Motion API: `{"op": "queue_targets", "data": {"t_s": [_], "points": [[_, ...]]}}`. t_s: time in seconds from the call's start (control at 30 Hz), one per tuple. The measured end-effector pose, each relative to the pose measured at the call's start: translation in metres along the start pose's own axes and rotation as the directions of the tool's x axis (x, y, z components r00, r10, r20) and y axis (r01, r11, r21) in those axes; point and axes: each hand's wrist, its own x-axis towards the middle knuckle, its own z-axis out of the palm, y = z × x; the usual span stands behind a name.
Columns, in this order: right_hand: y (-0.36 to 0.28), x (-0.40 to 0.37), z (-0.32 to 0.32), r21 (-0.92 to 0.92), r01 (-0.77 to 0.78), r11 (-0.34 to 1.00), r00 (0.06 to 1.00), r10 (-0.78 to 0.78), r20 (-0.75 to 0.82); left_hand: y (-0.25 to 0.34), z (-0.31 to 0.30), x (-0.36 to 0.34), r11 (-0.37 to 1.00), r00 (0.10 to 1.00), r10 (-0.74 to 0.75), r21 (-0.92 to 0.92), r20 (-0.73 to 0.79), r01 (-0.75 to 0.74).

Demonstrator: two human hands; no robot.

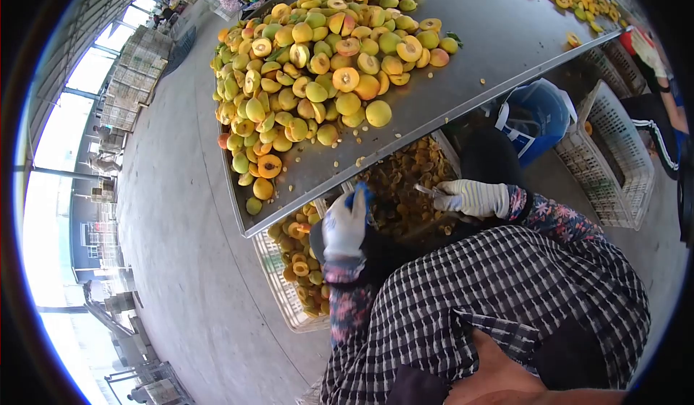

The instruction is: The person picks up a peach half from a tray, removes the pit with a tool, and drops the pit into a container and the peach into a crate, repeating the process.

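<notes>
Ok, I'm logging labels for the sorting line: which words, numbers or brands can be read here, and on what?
No text here reads clearly.
Blue bag under the metal table: white patch with dark marks, too blurred to read.
White crate: no print visible.
Gloved left hand, gloved right hand gripping a small metal tool: no markings visible.

Matt metal table, plastic crate, metal knife

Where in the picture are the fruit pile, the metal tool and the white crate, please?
fruit pile (325, 65), head view, on a fruit near the pile's middle.
metal tool (425, 189), head view, on the tip jutting from the gloved right hand (473, 197).
white crate (273, 287), head view, on its latticed outer wall.
</notes>
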Motion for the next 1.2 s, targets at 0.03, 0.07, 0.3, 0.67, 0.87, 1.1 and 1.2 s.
{"op": "queue_targets", "data": {"t_s": [0.03,0.07,0.3,0.67,0.87,1.1,1.2], "points": [[0.002,-0.001,-0.001,-0.04,-0.023,0.999,1.0,0.023,-0.008,-0.004,-0.018,-0.008,0.961,0.989,-0.151,0.235,0.004,0.145],[0.005,-0.003,-0.001,-0.083,-0.047,0.995,0.999,0.045,-0.019,-0.018,-0.036,-0.014,0.918,0.96,-0.281,0.292,0.004,0.268],[0.013,0.011,-0.004,-0.279,0.13,0.951,0.991,-0.131,0.014,-0.044,-0.045,0.047,0.94,0.975,0.184,0.312,-0.122,-0.138],[0.024,0.014,-0.011,-0.256,0.209,0.944,0.976,-0.216,0.002,0.047,0.113,0.194,0.907,0.978,0.084,0.391,0.19,-0.154],[0.011,0.0,-0.004,0.078,0.272,0.959,0.952,-0.256,-0.167,0.016,0.087,0.168,0.196,0.918,0.004,-0.9,0.397,0.389],[-0.025,0.024,0.001,-0.495,0.389,0.777,0.778,-0.565,-0.275,0.027,0.042,0.075,-0.151,0.88,0.154,-0.87,0.449,0.47],[-0.03,0.038,0.009,-0.727,0.332,0.601,0.695,-0.677,-0.243,0.036,0.055,0.054,0.182,0.974,0.156,-0.974,0.162,0.133]]}}
